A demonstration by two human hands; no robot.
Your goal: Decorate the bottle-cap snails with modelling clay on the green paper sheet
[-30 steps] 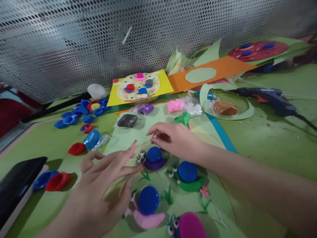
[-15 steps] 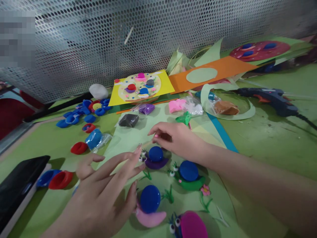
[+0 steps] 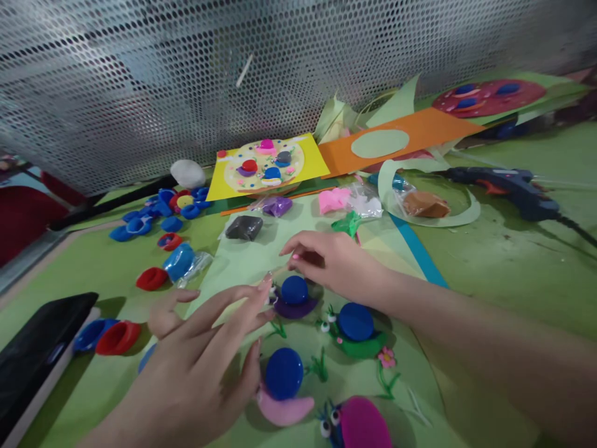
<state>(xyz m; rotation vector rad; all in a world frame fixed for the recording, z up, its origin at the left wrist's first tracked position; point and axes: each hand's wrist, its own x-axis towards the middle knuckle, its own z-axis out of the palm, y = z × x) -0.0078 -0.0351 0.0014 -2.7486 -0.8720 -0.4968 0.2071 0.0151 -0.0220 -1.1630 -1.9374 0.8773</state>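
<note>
My left hand (image 3: 200,354) is spread out, its forefinger tip at the eyes of a clay snail (image 3: 295,298) with a purple body and a blue cap shell. My right hand (image 3: 326,264) is pinched just above that snail, with a tiny pink bit of clay (image 3: 295,256) at its fingertips. A thin pale strip shows between the two hands, too small to make out. Near them lie a green snail (image 3: 357,333), a pink snail (image 3: 284,386) partly behind my left hand, and a snail with a magenta shell (image 3: 364,426). All rest on pale green paper (image 3: 252,255).
Bags of black clay (image 3: 244,228), purple clay (image 3: 277,206) and pink clay (image 3: 334,199) lie beyond the hands. Bottle caps (image 3: 137,225) and a black phone (image 3: 41,354) are at left. A glue gun (image 3: 508,190) lies right. A yellow card (image 3: 308,155) leans against perforated metal (image 3: 289,62).
My left forefinger has shifted slightly right, towards the purple snail's eyes and now covering more of them. My right hand stays nearly still in its pinch. The view has moved slightly.
</note>
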